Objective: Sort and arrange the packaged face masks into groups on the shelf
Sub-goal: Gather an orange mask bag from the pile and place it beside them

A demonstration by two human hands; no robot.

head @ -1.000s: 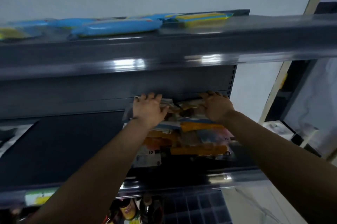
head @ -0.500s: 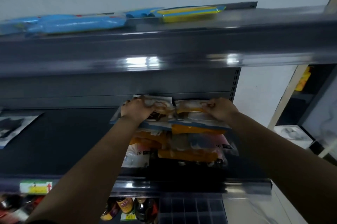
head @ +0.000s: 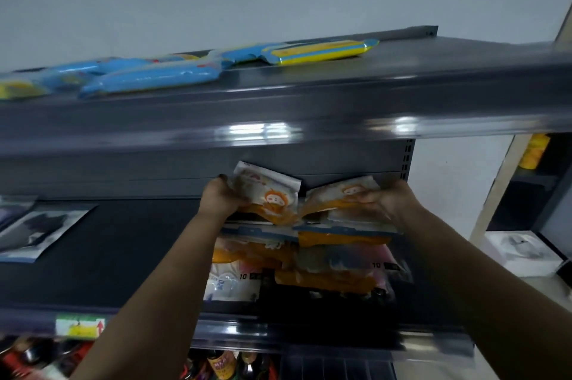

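Step in hand: each hand lifts one orange-and-white mask pack off the far end of the pile on the middle shelf (head: 123, 256).
Left hand (head: 218, 198): fingers curled round the left edge of the left pack (head: 267, 194), which is tilted up with its top corner toward the shelf's back wall.
Right hand (head: 388, 198): fingers and thumb pinch the right side of the right pack (head: 337, 197), also raised off the pile.
Where the packs are: the two held packs sit side by side, nearly touching at the middle, above the far edge of the pile (head: 303, 259).
Doing it well: in my judgement the two look like the same design, so they belong in one group; lift them clear before moving sideways so the loose packs beneath do not slide, then lay them flat with edges squared.
Count, held packs: two.
Count, pile: several overlapping packs in orange, white and pink; too blurred for an exact number.
Count, top shelf: about four blue or blue-and-yellow packs (head: 151, 79), blurred.
Count, far left: one dark pack (head: 40, 232) lying alone on the middle shelf, well apart from the pile.
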